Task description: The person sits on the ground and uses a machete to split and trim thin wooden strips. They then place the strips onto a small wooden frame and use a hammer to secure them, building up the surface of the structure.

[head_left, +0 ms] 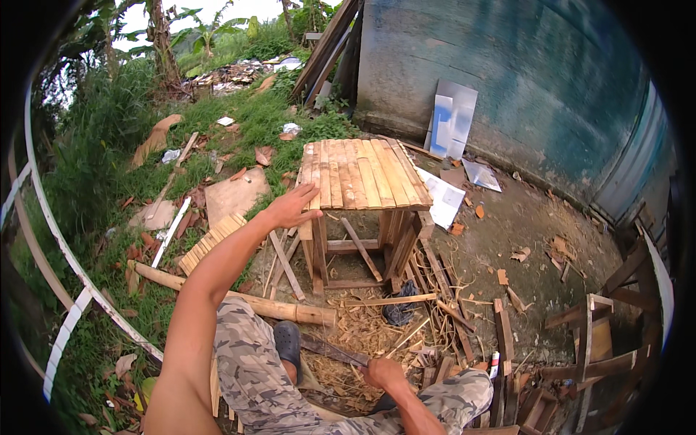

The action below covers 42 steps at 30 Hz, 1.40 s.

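Note:
A small wooden table (362, 174) with a top of pale bamboo slats stands upright in front of me. My left hand (293, 206) rests at its near left corner, fingers stretched out against the slats and the edge. Low between my knees, my right hand (384, 374) is closed round the handle end of what looks like a machete (333, 349), its long dark blade pointing left. The handle itself is mostly hidden by the fingers. A thick bamboo pole (290, 310) lies on the ground between me and the table.
Wood shavings (362, 319) and loose sticks cover the ground under the table. A slatted bamboo panel (210, 243) lies at the left. Wooden frames (587, 348) and planks crowd the right. A blue-green wall (507, 58) rises behind; a white curved rail (65, 254) borders the left.

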Each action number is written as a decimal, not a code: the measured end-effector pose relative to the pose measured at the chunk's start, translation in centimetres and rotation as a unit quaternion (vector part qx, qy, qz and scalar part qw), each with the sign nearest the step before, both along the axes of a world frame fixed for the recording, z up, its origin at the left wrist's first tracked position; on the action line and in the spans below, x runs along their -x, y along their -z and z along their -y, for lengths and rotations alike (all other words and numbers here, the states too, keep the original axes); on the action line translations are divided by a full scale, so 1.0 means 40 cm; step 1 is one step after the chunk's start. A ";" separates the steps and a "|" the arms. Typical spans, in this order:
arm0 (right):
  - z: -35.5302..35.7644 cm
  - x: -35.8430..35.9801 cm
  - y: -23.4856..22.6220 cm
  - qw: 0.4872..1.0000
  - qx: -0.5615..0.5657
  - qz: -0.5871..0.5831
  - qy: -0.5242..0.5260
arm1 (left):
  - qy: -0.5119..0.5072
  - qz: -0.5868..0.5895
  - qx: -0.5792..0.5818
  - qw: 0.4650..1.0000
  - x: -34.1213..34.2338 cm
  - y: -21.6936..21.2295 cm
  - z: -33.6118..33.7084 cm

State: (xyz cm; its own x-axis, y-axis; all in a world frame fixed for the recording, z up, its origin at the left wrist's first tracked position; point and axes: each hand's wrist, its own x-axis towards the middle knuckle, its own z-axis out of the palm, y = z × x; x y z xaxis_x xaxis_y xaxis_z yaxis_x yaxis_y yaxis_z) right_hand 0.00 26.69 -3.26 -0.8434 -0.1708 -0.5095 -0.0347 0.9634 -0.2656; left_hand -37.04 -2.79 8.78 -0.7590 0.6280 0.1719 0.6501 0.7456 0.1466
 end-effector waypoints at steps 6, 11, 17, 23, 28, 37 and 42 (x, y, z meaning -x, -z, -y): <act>-0.002 -0.004 -0.008 1.000 0.000 0.011 0.011 | 0.000 0.010 0.000 1.000 0.005 0.000 -0.001; -0.008 -0.008 -0.009 1.000 -0.001 0.022 0.016 | 0.012 0.022 -0.014 1.000 0.018 -0.001 0.001; -0.013 -0.017 0.004 1.000 0.002 0.010 0.014 | 0.000 0.030 0.001 1.000 0.037 -0.001 -0.003; -0.017 -0.015 0.009 1.000 0.000 0.000 -0.001 | -0.003 0.021 0.024 0.999 0.049 0.005 -0.004; -0.016 -0.018 0.007 1.000 0.005 -0.020 0.000 | -0.018 0.025 0.031 0.999 0.039 -0.011 -0.011; -0.013 -0.016 0.005 1.000 0.012 -0.022 -0.005 | 0.008 -0.106 0.036 0.994 -0.029 -0.032 -0.177; -0.016 -0.015 -0.006 1.000 0.016 -0.012 0.003 | 0.002 -0.146 0.027 0.989 -0.012 -0.019 -0.284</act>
State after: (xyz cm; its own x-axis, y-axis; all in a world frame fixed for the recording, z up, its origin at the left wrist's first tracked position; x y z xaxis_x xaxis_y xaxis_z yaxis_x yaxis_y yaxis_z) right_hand 0.61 27.34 -3.03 -0.8560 -0.1813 -0.4842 -0.0346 0.9545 -0.2961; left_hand -36.57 8.57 9.53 -0.6794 0.6454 0.3491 0.6618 0.7444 -0.0883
